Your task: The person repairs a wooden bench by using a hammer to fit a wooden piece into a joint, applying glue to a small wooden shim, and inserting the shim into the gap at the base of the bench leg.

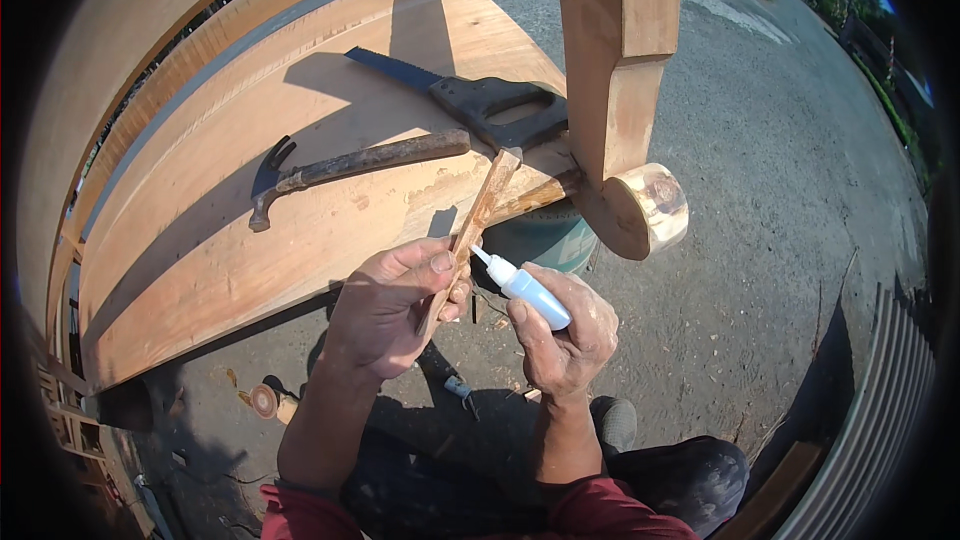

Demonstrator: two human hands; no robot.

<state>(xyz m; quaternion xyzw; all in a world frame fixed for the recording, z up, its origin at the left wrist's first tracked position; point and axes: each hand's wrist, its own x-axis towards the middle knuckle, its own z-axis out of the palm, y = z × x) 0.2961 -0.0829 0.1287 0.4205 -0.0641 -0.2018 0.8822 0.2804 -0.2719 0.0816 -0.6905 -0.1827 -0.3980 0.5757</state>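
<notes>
The curved wooden surface [230, 230] filled the frame's left, carrying a hammer [350, 168] and a handsaw [470, 95]. At centre, the left hand [385, 305] had its fingers clamped on a thin wood strip [470, 225]; the right hand [565, 330] gripped a white glue bottle [525, 287], nozzle touching the strip. Squeezing too hard risked glue running onto the fingers.

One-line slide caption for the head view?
Left hand holds thin wooden strip; right hand tips white squeeze bottle against it.

Bright sun, hard shadows on wood plank [250, 230] & ground [760, 240]; sharp centre, fisheye bend + dark vignette at edges.
</notes>
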